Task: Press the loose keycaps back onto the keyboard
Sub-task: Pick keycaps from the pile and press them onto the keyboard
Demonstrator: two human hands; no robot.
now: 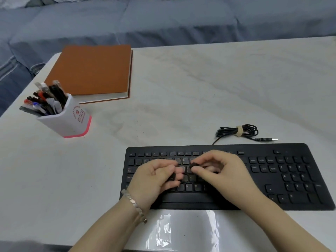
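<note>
Keyboard (291, 179) sits flat at the near right of the pale table (200, 88). It is black and low, with faint pale legends on its keys and a number pad at its right end.

Far left, a white pen cup (72, 119) with a pink base stands full of pens. Just beyond it lies a closed brown notebook (92, 71).

Over the middle rows of keys, the left hand (154, 177), a metal bracelet (134, 204) on its wrist, curls its fingers and pinches a small dark keycap (172, 177) against the thumb. Close beside it, not touching, the right hand (220, 170) pinches a second black keycap (194, 164) between thumb and forefinger just above the keys.

Beyond the keyboard lies its black cable (245, 130), coiled and bound with a pale tie, the plug pointing right.
</note>
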